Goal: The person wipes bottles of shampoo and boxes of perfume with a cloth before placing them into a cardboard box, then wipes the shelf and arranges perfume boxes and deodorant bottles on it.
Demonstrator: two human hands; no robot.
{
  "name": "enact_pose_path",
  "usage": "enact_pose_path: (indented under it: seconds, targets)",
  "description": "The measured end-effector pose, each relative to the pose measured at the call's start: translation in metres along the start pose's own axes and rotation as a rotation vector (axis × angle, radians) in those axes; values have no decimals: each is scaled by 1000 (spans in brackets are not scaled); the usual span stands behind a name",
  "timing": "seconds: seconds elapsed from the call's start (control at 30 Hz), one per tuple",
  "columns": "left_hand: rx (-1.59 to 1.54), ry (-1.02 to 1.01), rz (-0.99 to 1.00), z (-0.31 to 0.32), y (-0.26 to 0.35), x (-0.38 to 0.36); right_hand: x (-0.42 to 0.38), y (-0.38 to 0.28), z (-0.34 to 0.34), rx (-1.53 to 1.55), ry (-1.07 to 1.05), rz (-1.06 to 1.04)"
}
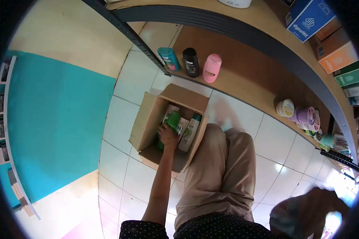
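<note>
My left hand [168, 136] reaches down into an open cardboard box [146, 115], its fingers wrapped round a green bottle [173, 119]. Beside that bottle, a white bottle with a dark green cap [190, 132] leans along the right side of the box. Pale packages with print [182, 126] lie partly behind the green bottle. At the lower right, my right hand [322, 207] is raised close to the camera and smeared by motion. Its fingers look curled round a greyish, cloth-like thing [282, 215], which I cannot make out.
On the low shelf [243, 71] stand a teal bottle [169, 59], a black bottle [191, 63] and a pink bottle [212, 68]. Several tubs [285, 108] stand further right. A dark shelf edge [227, 26] arches overhead, with boxes [311, 20] above. My knees [223, 147] are beside the box.
</note>
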State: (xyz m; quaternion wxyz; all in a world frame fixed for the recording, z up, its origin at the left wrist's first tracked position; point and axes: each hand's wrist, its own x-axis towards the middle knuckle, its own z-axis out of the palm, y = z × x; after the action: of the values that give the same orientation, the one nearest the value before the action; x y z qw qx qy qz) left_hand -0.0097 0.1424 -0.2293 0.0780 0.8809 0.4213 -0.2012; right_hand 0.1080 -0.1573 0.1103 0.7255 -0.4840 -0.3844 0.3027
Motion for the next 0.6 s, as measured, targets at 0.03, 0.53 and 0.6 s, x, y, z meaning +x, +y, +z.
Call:
enact_pose_path:
  seconds: [0.03,0.53,0.6]
  targets:
    - [-39,3,39,5,-1,2,-12,20,-6,-36,97,255]
    - [-1162,124,423,-123,16,-70,-137,148,-13,391,940,763]
    - [-1440,-35,330,-141,42,-96,-84,133,3,212,917,533]
